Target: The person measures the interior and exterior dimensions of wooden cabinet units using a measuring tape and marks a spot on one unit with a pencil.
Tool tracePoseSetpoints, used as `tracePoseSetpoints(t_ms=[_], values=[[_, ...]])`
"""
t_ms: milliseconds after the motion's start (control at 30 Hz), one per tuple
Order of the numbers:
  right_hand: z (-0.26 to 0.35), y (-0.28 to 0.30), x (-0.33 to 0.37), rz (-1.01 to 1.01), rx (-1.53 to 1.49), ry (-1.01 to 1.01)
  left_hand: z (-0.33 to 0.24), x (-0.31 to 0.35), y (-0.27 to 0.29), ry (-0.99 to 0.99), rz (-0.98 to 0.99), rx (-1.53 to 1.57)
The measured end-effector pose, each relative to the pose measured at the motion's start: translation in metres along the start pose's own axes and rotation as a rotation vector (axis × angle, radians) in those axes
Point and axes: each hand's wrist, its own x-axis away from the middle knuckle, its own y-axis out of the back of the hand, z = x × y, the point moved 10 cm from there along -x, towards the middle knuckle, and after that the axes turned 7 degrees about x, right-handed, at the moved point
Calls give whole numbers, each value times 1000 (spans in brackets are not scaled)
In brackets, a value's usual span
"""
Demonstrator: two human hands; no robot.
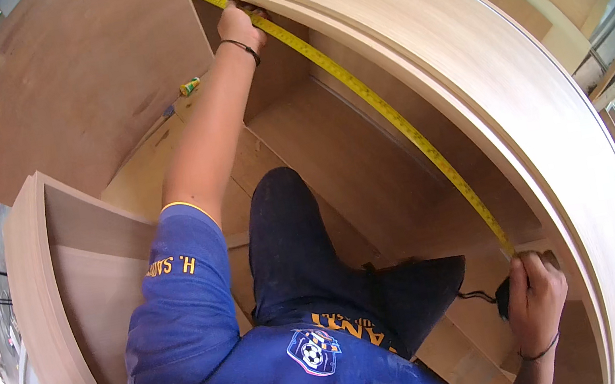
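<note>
A yellow tape measure blade is drawn out across the open side of a pale wooden cabinet. Its far end lies at the cabinet's upper left corner. Close to that end, my left hand is closed around the blade, with some fingers hidden behind it. At the lower right, my right hand grips the dark tape measure case, which it partly covers; a black cord hangs from the case. The blade runs between my two hands beside the cabinet's front edge.
Another wooden cabinet or shelf stands at my left. Behind it a large brown wooden panel rises. A small yellow and green item lies near the panel's foot. My bent knees are between the two cabinets.
</note>
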Motion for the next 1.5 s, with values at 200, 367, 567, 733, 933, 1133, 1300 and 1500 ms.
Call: tracePoseSetpoints(t_ms=[200, 367, 567, 733, 933, 1133, 1300, 1500], values=[[6, 4, -10, -51, 62, 31, -3, 42, -27, -29, -192, -12], [6, 9, -12, -70, 63, 24, -12, 12, -15, -98, -115, -63], [-5, 11, 7, -70, 92, -12, -16, 7, -15, -50, -8, -7], [-46, 28, 34, -138, 215, -95, 8, -28, -50, -240, 232, -135], [-71, 32, 33, -117, 297, -163, -3, -87, 1, -122, 318, -526], [-88, 37, 41, -248, 352, -227, -16, -30, -53, -24, 327, -345], [-88, 43, 44, -264, 282, -261, -11, -46, -60, 6, 354, -314], [-86, 53, 36, -268, 232, -314, -21, -84, -38, 102, 269, -189]])
